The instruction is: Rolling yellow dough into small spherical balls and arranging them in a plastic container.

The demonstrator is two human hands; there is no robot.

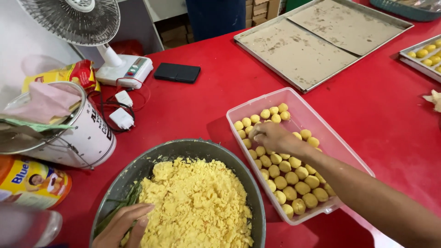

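The right hand (pixel 272 136) reaches into the clear plastic tub (pixel 321 133), fingers closed over a yellow dough ball (pixel 258 130) among the rows. The left hand (pixel 125 226) rests fingers apart — holding nothing — on crumbly yellow dough (pixel 197 206) in the metal bowl (pixel 183 148).

On the red table (pixel 220 92) you have a white desk fan (pixel 92 27) at the upper left, with a black flat case (pixel 177 72) just beside its base. White plug adapters (pixel 122 110) with cords lie near a white tin (pixel 78 133) stuffed with pink cloth. An orange labelled can (pixel 32 181) lies at the left edge. Two paper-lined baking trays (pixel 317 41) occupy the far side. At the right edge, a further tray (pixel 425 55) holds what appear to be yellow balls.
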